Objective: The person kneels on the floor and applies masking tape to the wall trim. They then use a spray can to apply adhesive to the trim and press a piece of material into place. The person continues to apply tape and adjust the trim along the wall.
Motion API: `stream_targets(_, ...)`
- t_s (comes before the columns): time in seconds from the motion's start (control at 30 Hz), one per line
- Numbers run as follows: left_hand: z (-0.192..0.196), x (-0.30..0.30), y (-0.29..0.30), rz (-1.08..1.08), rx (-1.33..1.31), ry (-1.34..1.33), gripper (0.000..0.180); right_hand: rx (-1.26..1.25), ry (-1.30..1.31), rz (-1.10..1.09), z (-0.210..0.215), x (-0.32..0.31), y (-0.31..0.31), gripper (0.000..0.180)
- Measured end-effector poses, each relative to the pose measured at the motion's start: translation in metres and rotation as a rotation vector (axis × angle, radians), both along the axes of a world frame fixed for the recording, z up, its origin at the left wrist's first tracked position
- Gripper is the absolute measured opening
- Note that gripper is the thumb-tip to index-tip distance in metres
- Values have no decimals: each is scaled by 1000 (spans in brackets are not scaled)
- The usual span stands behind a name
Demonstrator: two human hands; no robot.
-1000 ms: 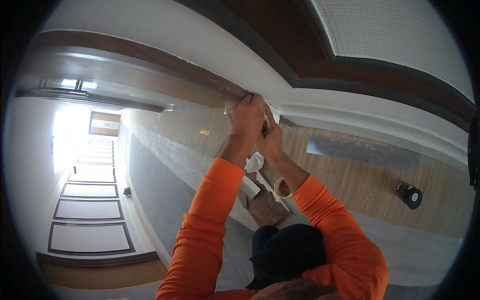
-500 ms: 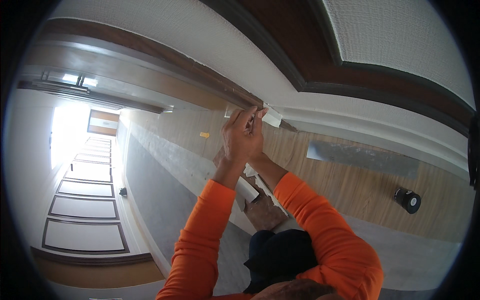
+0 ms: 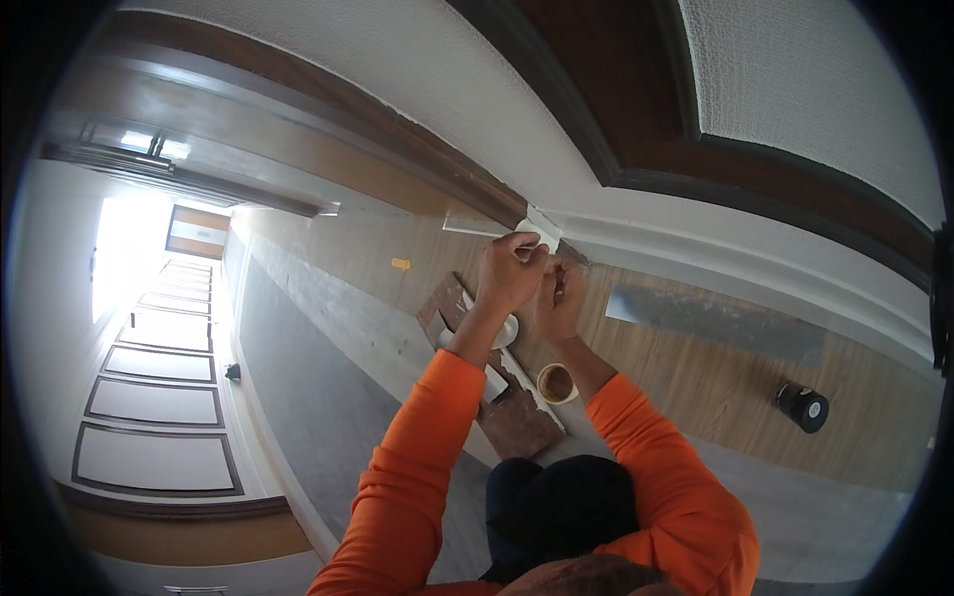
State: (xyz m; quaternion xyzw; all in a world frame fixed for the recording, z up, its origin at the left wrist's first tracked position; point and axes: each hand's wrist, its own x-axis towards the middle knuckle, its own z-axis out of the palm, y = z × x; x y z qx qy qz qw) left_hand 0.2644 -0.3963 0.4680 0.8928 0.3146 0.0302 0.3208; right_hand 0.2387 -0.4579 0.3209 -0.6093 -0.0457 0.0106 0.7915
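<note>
My left hand (image 3: 509, 276) is closed in a pinch beside the foot of the dark wooden door frame (image 3: 477, 191). Its fingertips meet a white piece (image 3: 540, 226) that sits where the frame joins the white wall; the fingers cover part of that piece. Just to the right, my right hand (image 3: 561, 301) is curled, thumb and fingers together, and whatever it pinches is too small to make out. Below the hands lies a brown board (image 3: 522, 427) with pale smears. A round, beige-rimmed thing with a brown inside (image 3: 557, 383) sits beside the board.
A flat grey strip (image 3: 715, 323) lies on the wood-look floor along the white baseboard. Farther right is a black cylinder (image 3: 803, 407). A yellow scrap (image 3: 400, 263) lies left of the hands. A dark-framed panel (image 3: 646, 164) covers the wall above.
Both hands have drawn back slightly from the frame's foot, and my right hand has moved apart, to the right of my left. More of the white piece, the board and the round thing shows.
</note>
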Motion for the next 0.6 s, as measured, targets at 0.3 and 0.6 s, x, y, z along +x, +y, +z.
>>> stream_targets(0.3, -15, 2, 11, -16, 132, -169, 30, -112, 39, 24, 12, 43, 5, 20)
stream_targets(0.6, -18, 9, 9, 4, 209, -207, 23, -223, -199, -39, 3, 62, 12, 18)
